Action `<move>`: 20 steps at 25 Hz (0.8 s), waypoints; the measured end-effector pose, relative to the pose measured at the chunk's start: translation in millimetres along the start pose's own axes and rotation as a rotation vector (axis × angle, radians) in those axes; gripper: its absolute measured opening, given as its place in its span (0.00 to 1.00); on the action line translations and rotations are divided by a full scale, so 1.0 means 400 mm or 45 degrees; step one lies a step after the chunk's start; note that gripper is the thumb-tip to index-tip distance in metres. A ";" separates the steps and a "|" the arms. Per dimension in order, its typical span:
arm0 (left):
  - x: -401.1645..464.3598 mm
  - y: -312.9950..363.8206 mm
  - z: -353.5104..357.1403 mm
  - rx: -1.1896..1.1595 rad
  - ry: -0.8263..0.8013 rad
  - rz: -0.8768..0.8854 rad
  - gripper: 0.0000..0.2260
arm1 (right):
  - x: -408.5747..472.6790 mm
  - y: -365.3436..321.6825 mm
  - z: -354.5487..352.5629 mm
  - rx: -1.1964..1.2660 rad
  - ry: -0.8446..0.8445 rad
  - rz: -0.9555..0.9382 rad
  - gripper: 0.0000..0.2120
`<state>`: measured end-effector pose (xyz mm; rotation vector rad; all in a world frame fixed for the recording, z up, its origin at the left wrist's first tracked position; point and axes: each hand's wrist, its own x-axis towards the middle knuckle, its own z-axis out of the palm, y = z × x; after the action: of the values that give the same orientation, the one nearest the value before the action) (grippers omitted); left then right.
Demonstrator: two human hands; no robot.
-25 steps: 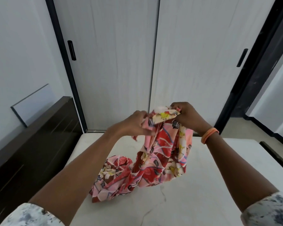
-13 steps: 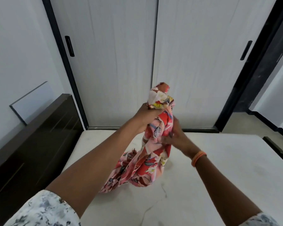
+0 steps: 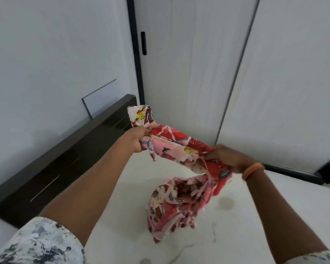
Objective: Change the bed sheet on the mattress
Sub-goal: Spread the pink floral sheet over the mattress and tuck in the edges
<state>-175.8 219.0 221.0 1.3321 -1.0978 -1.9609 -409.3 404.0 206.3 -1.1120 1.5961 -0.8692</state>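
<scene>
Sheet: a red, pink and white floral bed sheet [image 3: 179, 147], bunched into a rope-like length, is held up between both hands above the mattress [image 3: 274, 206]; its loose lower part hangs down and piles on the mattress surface near the middle of the view.
Left hand: the left hand [image 3: 136, 139] is clenched round the sheet near one end, fingers curled tight, with a short tuft of fabric standing up above the fist.
Right hand: the right hand [image 3: 230, 159] grips the sheet lower and further right, fingers wrapped into the folds; an orange band [image 3: 252, 170] sits on that wrist.
Hands together: well apart, with the stretch of cloth between them running downward from left to right.
Mattress: bare and white, with a faint round stain [image 3: 225, 202] just right of the piled cloth.
Headboard: a dark wooden headboard [image 3: 65, 159] runs along the left side against the pale wall.
Doors: white sliding doors [image 3: 189, 63] with black frames and a black handle [image 3: 143, 43] stand beyond the bed.
Sleeves: short, patterned sleeves [image 3: 40, 242] in white and grey show at the lower edge.
</scene>
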 end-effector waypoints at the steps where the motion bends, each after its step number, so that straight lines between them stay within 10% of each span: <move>1: 0.006 -0.014 -0.023 -0.059 -0.007 -0.036 0.13 | 0.007 -0.061 -0.025 -0.083 -0.056 0.000 0.10; 6: 0.026 -0.068 -0.120 -0.307 -0.088 0.045 0.08 | 0.128 -0.237 -0.013 -0.313 -0.266 -0.066 0.15; 12: 0.148 -0.162 -0.384 -0.110 0.101 -0.067 0.18 | 0.395 -0.028 0.216 -0.585 -0.555 0.144 0.18; 20: 0.506 -0.183 -0.702 0.013 0.254 -0.176 0.19 | 0.801 0.204 0.512 -0.497 -0.182 0.297 0.34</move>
<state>8.8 7.7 5.5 1.6080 -0.9443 -1.8703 -269.8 122.9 -23.3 -1.1936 1.7750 -0.3231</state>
